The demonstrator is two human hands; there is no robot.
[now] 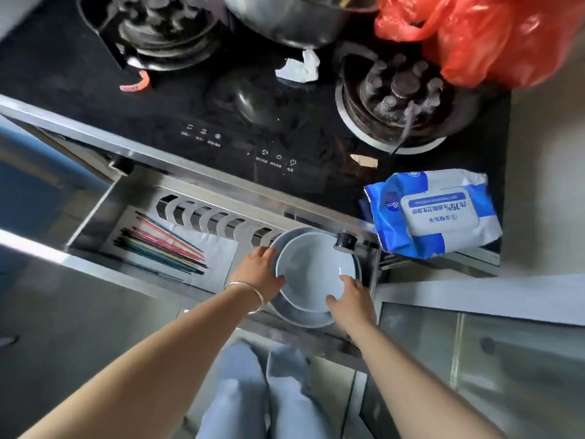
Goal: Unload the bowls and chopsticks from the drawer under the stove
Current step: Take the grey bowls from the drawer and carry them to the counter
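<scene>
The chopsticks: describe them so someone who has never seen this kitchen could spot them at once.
Start at the open steel drawer below the black stove. At its left end, away from the stacked pale blue bowls between the two hands, the chopsticks lie flat in a loose bundle. They are the only thin, multicoloured sticks there: red, pink, green and dark.

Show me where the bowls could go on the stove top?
Best bare patch: the black glass in front of the left burner, beside the touch controls. The right side is crowded: wet wipes pack, right burner, red plastic bag.
</scene>
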